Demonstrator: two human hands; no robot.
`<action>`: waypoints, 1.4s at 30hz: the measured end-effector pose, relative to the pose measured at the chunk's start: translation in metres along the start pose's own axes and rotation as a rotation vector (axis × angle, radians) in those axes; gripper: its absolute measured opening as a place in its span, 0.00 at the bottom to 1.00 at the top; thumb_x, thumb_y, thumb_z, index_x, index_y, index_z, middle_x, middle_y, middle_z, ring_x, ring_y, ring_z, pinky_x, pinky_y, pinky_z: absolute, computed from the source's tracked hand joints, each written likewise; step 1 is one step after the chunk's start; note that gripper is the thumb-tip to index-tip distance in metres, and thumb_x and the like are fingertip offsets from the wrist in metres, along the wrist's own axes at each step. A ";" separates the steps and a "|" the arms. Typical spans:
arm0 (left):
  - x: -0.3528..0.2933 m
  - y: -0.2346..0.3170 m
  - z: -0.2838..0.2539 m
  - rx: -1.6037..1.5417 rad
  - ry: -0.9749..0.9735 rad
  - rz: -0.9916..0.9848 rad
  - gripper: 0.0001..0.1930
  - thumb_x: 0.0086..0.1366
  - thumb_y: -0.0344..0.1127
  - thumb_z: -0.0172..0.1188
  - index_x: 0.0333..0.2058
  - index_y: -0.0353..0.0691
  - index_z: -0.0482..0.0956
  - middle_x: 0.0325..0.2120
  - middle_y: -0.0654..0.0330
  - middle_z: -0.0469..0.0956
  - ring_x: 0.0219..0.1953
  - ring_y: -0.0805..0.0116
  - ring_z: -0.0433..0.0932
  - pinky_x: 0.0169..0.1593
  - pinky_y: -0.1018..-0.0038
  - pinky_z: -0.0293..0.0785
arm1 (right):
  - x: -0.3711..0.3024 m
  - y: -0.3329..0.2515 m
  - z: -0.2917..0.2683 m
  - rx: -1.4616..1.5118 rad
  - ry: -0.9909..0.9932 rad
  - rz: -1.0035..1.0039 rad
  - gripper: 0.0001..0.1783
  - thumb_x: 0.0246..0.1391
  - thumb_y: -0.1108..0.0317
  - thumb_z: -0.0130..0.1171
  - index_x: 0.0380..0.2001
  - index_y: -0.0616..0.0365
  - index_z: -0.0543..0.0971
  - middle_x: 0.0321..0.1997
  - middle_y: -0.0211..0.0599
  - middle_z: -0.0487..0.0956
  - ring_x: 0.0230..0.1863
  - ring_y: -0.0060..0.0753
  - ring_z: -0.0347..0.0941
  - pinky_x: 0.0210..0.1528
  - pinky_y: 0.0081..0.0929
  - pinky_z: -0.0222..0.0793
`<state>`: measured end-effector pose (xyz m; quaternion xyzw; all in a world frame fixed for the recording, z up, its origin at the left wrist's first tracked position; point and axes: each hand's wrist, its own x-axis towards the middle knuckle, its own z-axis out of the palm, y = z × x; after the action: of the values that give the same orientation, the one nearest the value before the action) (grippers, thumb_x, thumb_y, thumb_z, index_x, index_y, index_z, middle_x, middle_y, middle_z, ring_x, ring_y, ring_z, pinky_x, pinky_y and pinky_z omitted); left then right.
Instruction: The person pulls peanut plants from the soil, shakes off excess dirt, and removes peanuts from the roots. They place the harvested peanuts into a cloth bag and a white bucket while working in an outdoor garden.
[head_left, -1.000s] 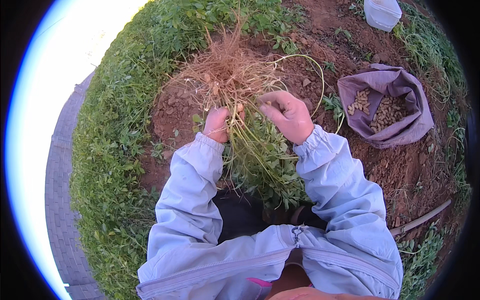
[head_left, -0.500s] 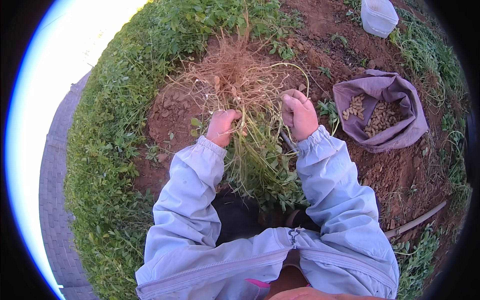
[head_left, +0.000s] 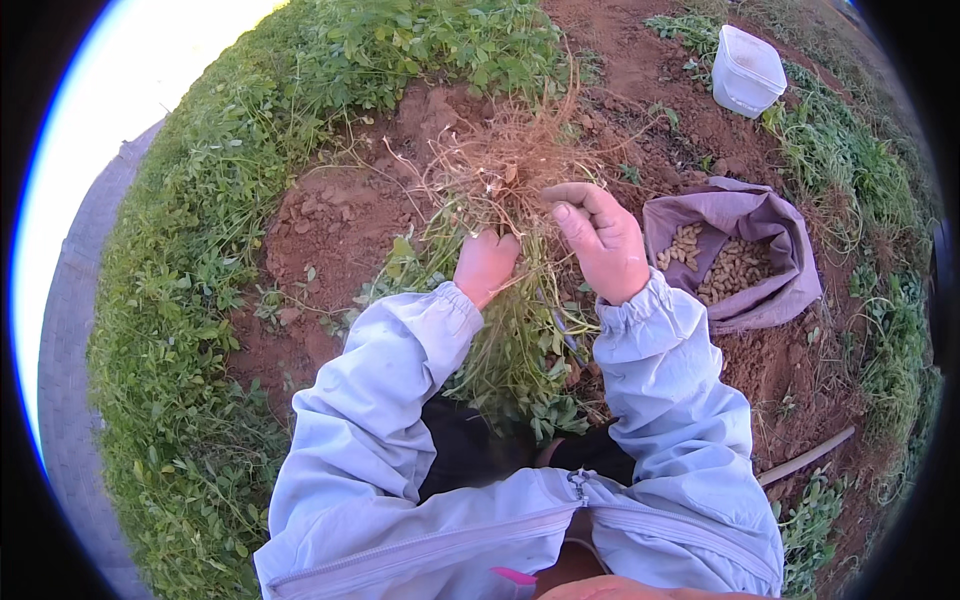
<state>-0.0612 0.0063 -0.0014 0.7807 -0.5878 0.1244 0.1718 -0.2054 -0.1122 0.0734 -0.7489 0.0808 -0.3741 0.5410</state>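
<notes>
An uprooted peanut plant (head_left: 505, 300) hangs in front of me, its tangled brown roots up and its green leaves down toward my lap. My left hand (head_left: 484, 265) is closed around the stems just below the roots. My right hand (head_left: 600, 240) is at the right side of the root clump, its fingers curled and pinching among the thin roots. To the right, a purple cloth sack (head_left: 770, 285) lies open on the soil with several tan peanut pods in it.
Bare red-brown soil (head_left: 330, 230) surrounds the plant, ringed by low green plants. A white plastic tub (head_left: 747, 70) stands at the far right. A stick or handle (head_left: 805, 457) lies on the ground at the lower right. Pavement runs along the left edge.
My right hand has gone from the plant's side back up to the roots. The left hand still grips the stems, and the plant has shifted a little.
</notes>
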 end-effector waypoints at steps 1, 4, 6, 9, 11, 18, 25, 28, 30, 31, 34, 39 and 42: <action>0.003 0.009 0.004 0.011 0.009 0.014 0.02 0.48 0.30 0.55 0.22 0.39 0.74 0.19 0.51 0.72 0.22 0.51 0.74 0.22 0.59 0.69 | 0.006 -0.001 0.005 -0.174 0.011 -0.172 0.14 0.55 0.69 0.52 0.46 0.53 0.74 0.23 0.30 0.72 0.20 0.25 0.70 0.25 0.25 0.67; 0.009 0.029 0.013 0.047 0.032 0.076 0.03 0.49 0.31 0.54 0.21 0.38 0.73 0.17 0.52 0.72 0.20 0.53 0.75 0.20 0.61 0.72 | 0.016 0.001 -0.007 -0.687 -0.091 -0.183 0.18 0.53 0.69 0.54 0.49 0.49 0.73 0.31 0.35 0.77 0.29 0.40 0.76 0.30 0.31 0.71; 0.012 0.036 0.017 0.023 0.019 0.115 0.03 0.49 0.31 0.55 0.21 0.39 0.72 0.16 0.52 0.71 0.20 0.53 0.74 0.21 0.61 0.70 | 0.021 0.007 -0.021 -0.797 -0.102 -0.163 0.19 0.51 0.69 0.54 0.49 0.46 0.73 0.33 0.39 0.77 0.31 0.44 0.75 0.31 0.34 0.71; 0.014 0.044 0.017 0.013 -0.014 0.174 0.02 0.49 0.29 0.54 0.21 0.39 0.71 0.16 0.53 0.70 0.20 0.55 0.74 0.21 0.63 0.70 | 0.019 0.006 -0.036 -0.864 -0.102 -0.133 0.16 0.51 0.68 0.54 0.45 0.46 0.74 0.33 0.40 0.77 0.31 0.46 0.75 0.31 0.36 0.72; 0.016 0.050 0.018 -0.014 -0.022 0.195 0.02 0.48 0.29 0.54 0.21 0.39 0.71 0.16 0.53 0.70 0.20 0.55 0.74 0.21 0.64 0.71 | 0.017 0.014 -0.045 -0.818 -0.036 -0.191 0.14 0.51 0.65 0.53 0.43 0.44 0.74 0.31 0.38 0.76 0.30 0.46 0.75 0.30 0.38 0.72; 0.016 0.051 0.022 0.012 0.038 0.281 0.03 0.48 0.29 0.54 0.19 0.38 0.72 0.15 0.54 0.71 0.20 0.56 0.74 0.20 0.66 0.71 | 0.006 0.015 -0.053 0.266 -0.049 0.267 0.08 0.60 0.68 0.48 0.40 0.60 0.70 0.24 0.28 0.68 0.19 0.18 0.60 0.20 0.16 0.56; 0.011 0.035 0.011 -0.009 -0.079 0.162 0.03 0.50 0.30 0.54 0.23 0.37 0.73 0.17 0.48 0.70 0.22 0.50 0.73 0.23 0.61 0.69 | -0.015 0.004 -0.060 0.611 0.060 0.352 0.11 0.61 0.67 0.45 0.45 0.60 0.67 0.23 0.26 0.63 0.15 0.15 0.53 0.16 0.13 0.47; 0.005 0.005 -0.006 -0.015 -0.044 0.023 0.04 0.51 0.31 0.54 0.26 0.40 0.76 0.18 0.47 0.69 0.22 0.50 0.73 0.23 0.62 0.69 | -0.027 0.017 -0.087 0.519 0.238 0.223 0.11 0.62 0.67 0.44 0.42 0.62 0.70 0.21 0.24 0.65 0.16 0.13 0.55 0.16 0.12 0.50; 0.007 -0.017 -0.026 -0.140 -0.124 -0.137 0.06 0.52 0.30 0.54 0.28 0.40 0.78 0.19 0.49 0.72 0.22 0.53 0.74 0.23 0.65 0.68 | -0.030 0.040 -0.134 0.157 0.392 0.257 0.11 0.62 0.67 0.45 0.41 0.63 0.71 0.24 0.25 0.68 0.19 0.14 0.61 0.20 0.13 0.58; 0.012 -0.029 -0.037 -0.478 -0.251 -0.419 0.07 0.53 0.29 0.54 0.30 0.36 0.79 0.22 0.52 0.75 0.22 0.62 0.75 0.23 0.69 0.69 | -0.032 0.062 -0.161 -0.433 0.377 0.184 0.16 0.57 0.68 0.50 0.47 0.64 0.70 0.33 0.34 0.73 0.33 0.28 0.70 0.36 0.24 0.68; 0.028 -0.040 -0.085 -0.993 -0.333 -0.693 0.09 0.52 0.25 0.55 0.33 0.30 0.80 0.28 0.59 0.80 0.22 0.77 0.75 0.24 0.79 0.70 | -0.051 0.090 -0.188 -1.031 0.342 0.109 0.32 0.46 0.65 0.60 0.55 0.62 0.65 0.56 0.50 0.66 0.57 0.50 0.60 0.59 0.39 0.56; 0.055 -0.039 -0.198 -1.144 -0.365 -0.410 0.35 0.47 0.24 0.59 0.58 0.35 0.62 0.45 0.54 0.74 0.45 0.67 0.75 0.49 0.71 0.69 | -0.013 0.028 -0.097 -0.551 0.135 -0.090 0.45 0.46 0.52 0.63 0.60 0.67 0.56 0.61 0.56 0.59 0.64 0.51 0.53 0.65 0.39 0.48; 0.078 -0.039 -0.241 -1.102 -0.461 -0.306 0.37 0.47 0.24 0.59 0.59 0.36 0.59 0.48 0.53 0.71 0.48 0.67 0.72 0.51 0.71 0.67 | 0.014 -0.005 -0.078 -0.436 0.079 -0.234 0.51 0.43 0.48 0.65 0.61 0.69 0.53 0.62 0.59 0.58 0.64 0.51 0.53 0.65 0.38 0.49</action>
<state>-0.0001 0.0477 0.2441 0.6592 -0.4691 -0.3958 0.4345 -0.2477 -0.1763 0.0953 -0.8370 0.0933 -0.4369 0.3161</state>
